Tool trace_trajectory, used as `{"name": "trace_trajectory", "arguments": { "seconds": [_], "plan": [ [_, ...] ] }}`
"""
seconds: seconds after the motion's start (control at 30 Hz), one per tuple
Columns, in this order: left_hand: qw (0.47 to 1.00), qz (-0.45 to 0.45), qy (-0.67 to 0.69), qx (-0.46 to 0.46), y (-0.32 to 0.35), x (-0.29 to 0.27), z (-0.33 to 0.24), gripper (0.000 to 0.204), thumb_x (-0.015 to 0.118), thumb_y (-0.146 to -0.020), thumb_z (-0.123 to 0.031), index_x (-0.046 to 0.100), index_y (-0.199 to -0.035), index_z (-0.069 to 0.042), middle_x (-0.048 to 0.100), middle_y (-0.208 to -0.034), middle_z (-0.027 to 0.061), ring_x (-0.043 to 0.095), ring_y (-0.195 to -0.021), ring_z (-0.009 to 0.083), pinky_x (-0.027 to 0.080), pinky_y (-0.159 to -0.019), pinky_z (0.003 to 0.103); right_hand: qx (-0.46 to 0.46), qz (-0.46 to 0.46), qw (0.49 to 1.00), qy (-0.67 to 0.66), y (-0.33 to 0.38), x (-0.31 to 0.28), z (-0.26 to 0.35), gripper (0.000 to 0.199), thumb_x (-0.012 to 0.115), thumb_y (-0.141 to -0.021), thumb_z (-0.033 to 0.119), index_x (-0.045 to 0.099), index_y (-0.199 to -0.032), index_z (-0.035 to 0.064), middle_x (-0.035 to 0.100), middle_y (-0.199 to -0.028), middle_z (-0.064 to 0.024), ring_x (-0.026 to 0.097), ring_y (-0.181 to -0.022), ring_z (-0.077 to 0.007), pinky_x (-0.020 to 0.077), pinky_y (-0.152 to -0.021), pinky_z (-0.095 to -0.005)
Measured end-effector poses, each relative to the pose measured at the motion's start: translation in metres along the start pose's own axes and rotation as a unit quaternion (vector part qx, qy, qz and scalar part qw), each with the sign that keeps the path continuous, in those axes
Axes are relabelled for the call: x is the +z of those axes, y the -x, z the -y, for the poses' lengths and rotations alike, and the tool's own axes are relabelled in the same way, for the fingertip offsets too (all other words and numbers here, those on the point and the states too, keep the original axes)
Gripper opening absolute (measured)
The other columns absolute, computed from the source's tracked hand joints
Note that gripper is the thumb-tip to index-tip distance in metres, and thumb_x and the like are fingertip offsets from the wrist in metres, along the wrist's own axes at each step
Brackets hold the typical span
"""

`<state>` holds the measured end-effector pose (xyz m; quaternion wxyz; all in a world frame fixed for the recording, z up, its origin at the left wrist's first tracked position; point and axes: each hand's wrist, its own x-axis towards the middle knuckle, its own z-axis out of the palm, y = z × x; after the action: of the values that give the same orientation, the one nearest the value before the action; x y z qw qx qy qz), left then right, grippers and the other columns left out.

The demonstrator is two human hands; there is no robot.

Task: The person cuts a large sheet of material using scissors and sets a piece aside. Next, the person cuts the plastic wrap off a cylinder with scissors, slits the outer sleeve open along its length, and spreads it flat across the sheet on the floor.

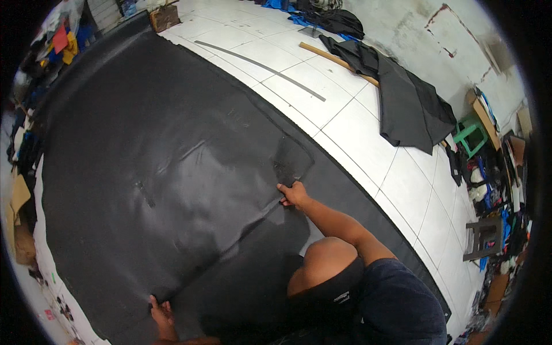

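Note:
A large, slightly glossy black sheet [172, 126] is spread over the floor, its near edge running diagonally between my hands on top of more black material [247, 276]. At the lower left, my left hand [161, 313] is closed on that edge, thumb on top. Farther off to the right, my right hand [294, 194] pinches the same edge beside a darker, rough-looking patch [284, 164]. Faint creases cross the sheet between the hands. On its left half lies a small, narrow dark object [145, 194] whose kind I cannot make out.
My bare knee [330, 259] is close to my right arm. On the white tiles [368, 132] lie a long thin grey strip [261, 66], a brown tube [336, 57] and black fabric [408, 103]. A green stool [471, 135], a dark stool [485, 237] and clutter line the right wall.

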<state>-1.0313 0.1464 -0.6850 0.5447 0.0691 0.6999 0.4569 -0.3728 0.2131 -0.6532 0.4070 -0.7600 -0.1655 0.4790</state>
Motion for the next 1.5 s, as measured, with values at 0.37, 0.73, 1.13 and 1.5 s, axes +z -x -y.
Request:
{"name": "trace_trajectory", "arguments": {
  "seconds": [0.37, 0.73, 1.13, 1.5],
  "plan": [
    [0.984, -0.168, -0.026, 0.052, -0.011, 0.025, 0.009, 0.082, 0.063, -0.089, -0.053, 0.036, -0.142, 0.002, 0.047, -0.130, 0.0180, 0.049, -0.112, 0.0268, 0.044, -0.095, 0.040, -0.021, -0.160, 0.987, 0.022, -0.025, -0.050, -0.021, 0.032, 0.067, -0.088, 0.025, 0.053, -0.089, -0.0027, 0.062, -0.078, -0.0114, 0.064, -0.068, -0.0162, 0.0523, -0.050, -0.0294],
    [0.964, -0.229, -0.109, -0.080, -0.025, -0.021, 0.076, 0.091, 0.067, -0.074, -0.072, 0.053, -0.123, 0.004, 0.056, -0.114, 0.0155, 0.055, -0.092, 0.0177, 0.048, -0.081, 0.030, -0.060, -0.313, 0.910, 0.266, -0.026, -0.090, -0.051, 0.054, 0.065, -0.085, 0.043, 0.060, -0.100, -0.0076, 0.065, -0.103, -0.0292, 0.061, -0.101, -0.0450, 0.0487, -0.085, -0.0455],
    [0.981, -0.118, -0.116, -0.101, -0.028, -0.040, 0.065, 0.088, 0.064, -0.083, -0.062, 0.035, -0.141, -0.002, 0.039, -0.141, 0.0108, 0.050, -0.119, 0.0183, 0.047, -0.096, 0.034, 0.009, -0.312, 0.910, 0.271, -0.046, -0.084, -0.008, 0.047, 0.060, -0.088, 0.048, 0.064, -0.103, 0.0028, 0.066, -0.109, -0.0210, 0.062, -0.105, -0.0392, 0.0483, -0.087, -0.0479],
    [0.965, -0.217, -0.136, -0.062, -0.010, -0.027, 0.075, 0.065, 0.063, -0.091, -0.042, 0.045, -0.131, 0.005, 0.055, -0.108, 0.0163, 0.056, -0.097, 0.0263, 0.047, -0.092, 0.039, 0.039, -0.296, 0.915, 0.272, -0.047, -0.099, -0.014, 0.043, 0.060, -0.088, 0.040, 0.064, -0.111, 0.0034, 0.066, -0.114, -0.0194, 0.061, -0.110, -0.0370, 0.0486, -0.091, -0.0474]
  ]
}}
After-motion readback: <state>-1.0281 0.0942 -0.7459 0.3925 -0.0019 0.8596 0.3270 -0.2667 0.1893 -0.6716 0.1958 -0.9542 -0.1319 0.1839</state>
